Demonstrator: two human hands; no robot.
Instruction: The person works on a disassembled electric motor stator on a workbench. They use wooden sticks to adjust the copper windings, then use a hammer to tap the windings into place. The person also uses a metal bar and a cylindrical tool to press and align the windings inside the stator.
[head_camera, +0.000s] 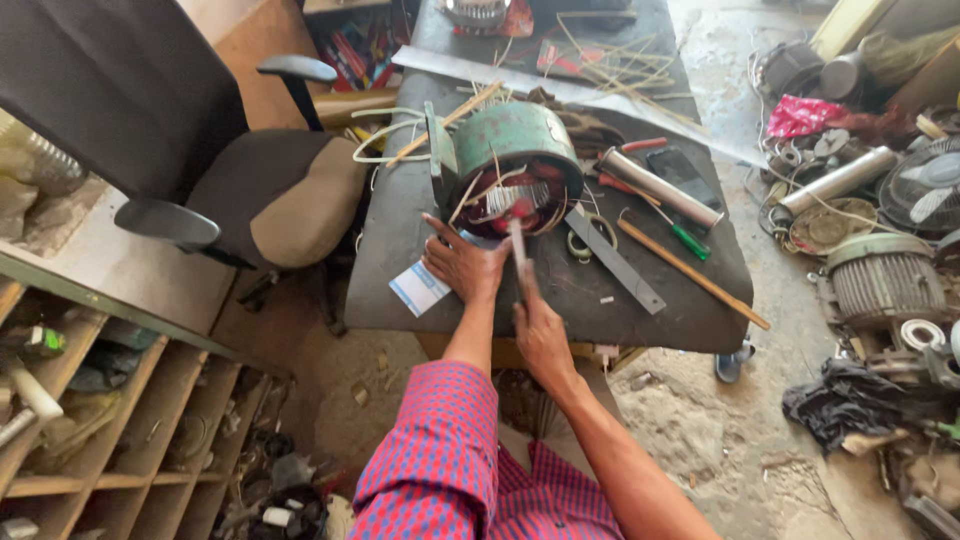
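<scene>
— What did you have in front of you, biggest first?

— I had the dark worktable (600, 290) filling the middle, an office chair (200, 150) off at nine o'clock. On the table sat the green motor stator (515, 165), lying on its side with the open bore turned toward me; I judged it was laid that way so the copper windings (505, 200) could be reached from the front.

— And my hands?

— My left hand (462, 265) lay spread, fingers released, palm down on the table at seven o'clock of the stator, seemingly bracing. My right hand (538, 325) was clenched around a slim pale tool (518, 250), whose tip pointed to twelve o'clock into the bore. It was blurred, so I couldn't tell what kind it was.

— So the stator sat where, against the fingers?

— Just beyond them, at twelve o'clock; only the tool's tip met it. A flat steel strip (615, 262) and a green-handled screwdriver (685, 240) lay at three o'clock.
</scene>
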